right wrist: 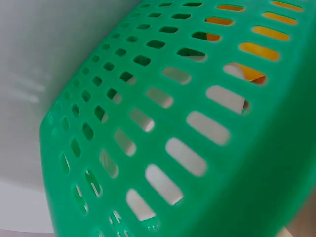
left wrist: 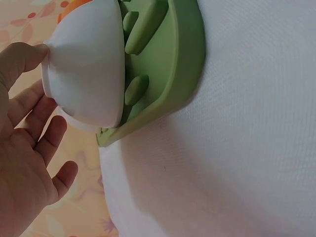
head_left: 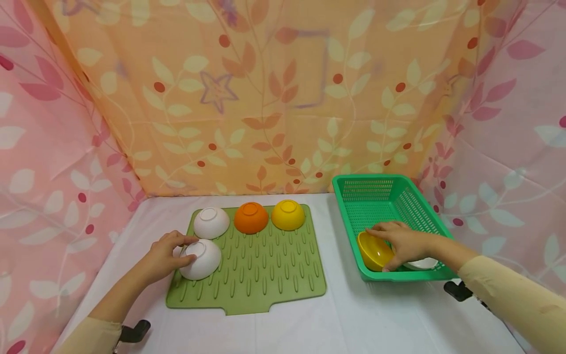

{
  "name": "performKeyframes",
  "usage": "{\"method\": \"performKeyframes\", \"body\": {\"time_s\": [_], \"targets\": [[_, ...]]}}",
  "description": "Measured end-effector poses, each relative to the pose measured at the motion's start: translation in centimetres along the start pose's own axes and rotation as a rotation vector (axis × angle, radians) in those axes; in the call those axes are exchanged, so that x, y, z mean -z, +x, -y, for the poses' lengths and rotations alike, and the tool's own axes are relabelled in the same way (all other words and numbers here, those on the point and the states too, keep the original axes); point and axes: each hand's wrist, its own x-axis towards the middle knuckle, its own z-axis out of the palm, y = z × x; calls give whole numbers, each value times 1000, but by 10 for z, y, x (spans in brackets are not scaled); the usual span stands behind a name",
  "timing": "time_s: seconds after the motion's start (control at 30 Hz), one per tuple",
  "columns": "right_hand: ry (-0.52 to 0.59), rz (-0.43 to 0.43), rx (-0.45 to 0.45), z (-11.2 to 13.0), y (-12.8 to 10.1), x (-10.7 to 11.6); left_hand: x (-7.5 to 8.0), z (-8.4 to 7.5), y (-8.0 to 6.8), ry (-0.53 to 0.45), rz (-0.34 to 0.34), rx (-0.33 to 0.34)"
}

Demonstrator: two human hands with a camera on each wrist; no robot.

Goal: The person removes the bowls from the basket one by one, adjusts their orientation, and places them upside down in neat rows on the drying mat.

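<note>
A green ridged mat [head_left: 265, 275] carries several upturned bowls: a white one [head_left: 212, 222], an orange one [head_left: 250, 218] and a yellow one [head_left: 288, 215] along the back, and another white bowl [head_left: 202, 259] at the front left. My left hand [head_left: 170, 253] touches this front white bowl [left wrist: 89, 64]. One fingertip [left wrist: 29, 54] rests on its base and the other fingers are spread loosely off it. My right hand [head_left: 400, 243] reaches into the green basket [head_left: 349, 196] and grips a tilted yellow bowl [head_left: 373, 250] by its rim.
Under my right hand, another white bowl [head_left: 422, 264] lies in the basket. The right wrist view shows only the basket's slotted wall [right wrist: 163, 148]. Patterned curtains enclose the white table [head_left: 345, 314] on three sides.
</note>
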Motion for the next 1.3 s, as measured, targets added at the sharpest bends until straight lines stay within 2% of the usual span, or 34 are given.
{"method": "performKeyframes", "body": {"time_s": [0.23,0.47,0.67,1.03,1.3], "targets": [[-21,-30,26,-2,2,-2,0,-1,0,-14,6,5],[15,-80,-22,-1,-1,-7,0,-1,-1,-12,4,5],[102,-186,-32,-2,-2,-6,0,-1,-2,-12,0,2],[90,-334,-60,-1,-11,6,-2,-2,-3,-24,6,15],[110,-457,-119,20,-16,14,0,-1,-4,-28,-4,12]]}}
